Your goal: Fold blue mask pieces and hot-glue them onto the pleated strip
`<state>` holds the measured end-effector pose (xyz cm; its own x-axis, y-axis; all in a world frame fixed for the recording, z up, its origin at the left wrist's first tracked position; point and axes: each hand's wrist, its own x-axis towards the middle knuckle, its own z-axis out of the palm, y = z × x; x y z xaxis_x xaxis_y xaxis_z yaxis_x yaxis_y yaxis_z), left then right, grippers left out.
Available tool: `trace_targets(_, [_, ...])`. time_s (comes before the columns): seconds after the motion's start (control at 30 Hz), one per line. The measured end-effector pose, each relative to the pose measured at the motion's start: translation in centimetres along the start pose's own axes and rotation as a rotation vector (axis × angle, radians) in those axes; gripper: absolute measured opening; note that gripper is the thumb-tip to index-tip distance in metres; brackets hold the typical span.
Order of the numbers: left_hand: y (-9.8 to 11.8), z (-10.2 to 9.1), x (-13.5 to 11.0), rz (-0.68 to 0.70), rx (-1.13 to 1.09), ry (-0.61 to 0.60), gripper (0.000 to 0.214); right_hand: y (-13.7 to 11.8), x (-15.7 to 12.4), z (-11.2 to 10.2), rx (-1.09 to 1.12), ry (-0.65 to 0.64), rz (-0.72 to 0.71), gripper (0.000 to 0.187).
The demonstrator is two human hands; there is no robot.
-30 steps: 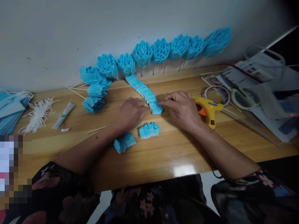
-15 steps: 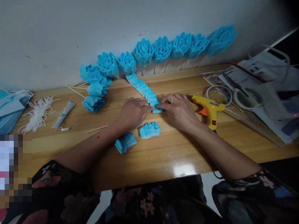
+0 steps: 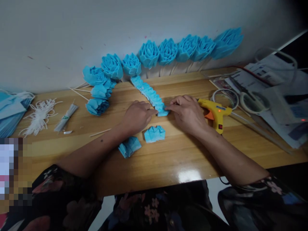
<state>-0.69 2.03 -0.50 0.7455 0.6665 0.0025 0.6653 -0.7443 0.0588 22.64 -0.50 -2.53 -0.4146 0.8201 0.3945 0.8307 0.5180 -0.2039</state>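
A row of overlapping folded blue fabric petals (image 3: pixel 146 90) runs along the table from the flowers down to my hands. My left hand (image 3: pixel 137 117) is closed at the row's near end, its index fingertip against the left edge of the nearest petal. Across from it, my right hand (image 3: pixel 187 112) has its fingers curled, with the fingertips at the right edge of that same petal. Closer to me lie a folded blue petal piece (image 3: pixel 155 134) and a second folded blue piece (image 3: pixel 130 147), the latter partly behind my left forearm.
Finished blue flowers (image 3: pixel 149 54) on sticks lean along the wall. A yellow glue gun (image 3: pixel 218 112) with lit light lies by my right hand, near a tape roll (image 3: pixel 225 98) and scissors (image 3: pixel 255 102). White ear loops (image 3: pixel 40 117), bundled wires (image 3: pixel 66 118) and blue masks (image 3: pixel 12 110) lie left.
My right hand has slid slightly to the right, showing more of the nearest petal. My left hand stays in place. The whole view has shifted a little.
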Motion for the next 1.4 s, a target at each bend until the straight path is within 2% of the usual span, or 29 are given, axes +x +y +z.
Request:
trace_targets(0.13, [0.1, -0.2, 0.0, -0.022, -0.012, -0.026, 0.038, 0.0, 0.0, -0.2, -0.001, 0.032, 0.028, 0.034])
trace_targets(0.33, [0.4, -0.7, 0.1, -0.052, 0.007, -0.091, 0.041, -0.3, 0.1, -0.1, 0.033, 0.040, -0.007, 0.035])
trace_targets(0.6, [-0.1, 0.1, 0.0, 0.007, 0.010, 0.007, 0.037, -0.6, 0.2, 0.2, 0.003, -0.088, -0.008, 0.040])
trace_targets(0.83, [-0.1, 0.2, -0.1, 0.009, -0.001, 0.022, 0.037, -0.3, 0.2, -0.8, 0.065, 0.025, 0.051, 0.040])
trace_targets(1.13, [0.0, -0.8, 0.1, -0.031, 0.042, -0.076, 0.040, -0.2, 0.1, -0.1, 0.059, -0.072, -0.014, 0.039])
trace_targets(1.23, [-0.2, -0.7, 0.0, -0.033, 0.054, -0.068, 0.039, -0.1, 0.1, -0.2, 0.058, -0.048, -0.007, 0.038])
trace_targets(1.4, [-0.4, -0.5, -0.3, -0.009, 0.035, 0.011, 0.039, -0.2, 0.0, -0.8, 0.101, 0.050, 0.019, 0.040])
